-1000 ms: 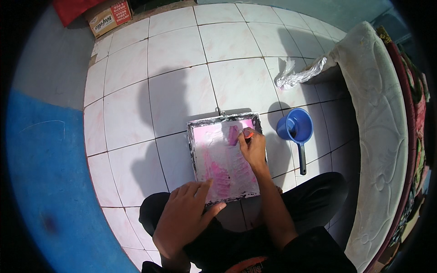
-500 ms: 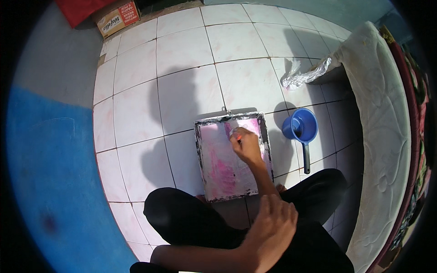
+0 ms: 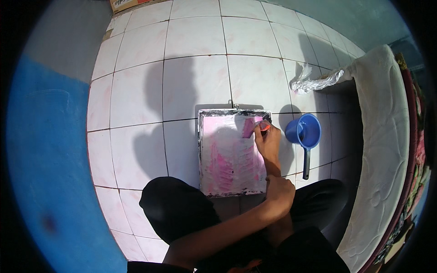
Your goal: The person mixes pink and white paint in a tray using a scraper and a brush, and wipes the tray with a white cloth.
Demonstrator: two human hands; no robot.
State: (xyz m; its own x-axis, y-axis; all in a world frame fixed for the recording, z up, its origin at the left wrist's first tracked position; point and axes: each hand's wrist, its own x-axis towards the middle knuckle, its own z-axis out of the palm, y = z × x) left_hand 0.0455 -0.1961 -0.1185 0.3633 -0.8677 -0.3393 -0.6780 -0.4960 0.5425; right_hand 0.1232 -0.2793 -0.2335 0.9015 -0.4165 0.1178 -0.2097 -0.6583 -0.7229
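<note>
A shallow rectangular tray (image 3: 201,150) smeared with pink and white paint lies on the tiled floor in front of my crossed legs. My right hand (image 3: 268,141) reaches over the tray's far right corner and grips a small orange-tipped tool (image 3: 263,127) pressed into the pink paint. My left hand (image 3: 280,191) has crossed to the right and clasps my right forearm at the tray's near right corner. My black trousers fill the lower part of the view.
A blue plastic scoop (image 3: 304,134) with a dark handle stands right of the tray. A crumpled white cloth (image 3: 314,82) lies beyond it. A white mattress (image 3: 387,150) runs along the right. A blue-painted wall (image 3: 45,150) rises at the left; a cardboard box (image 3: 125,4) sits far back.
My left hand moved from the tray's near left side across to the right and took hold of my right forearm. My right hand stayed at the tray's far right corner.
</note>
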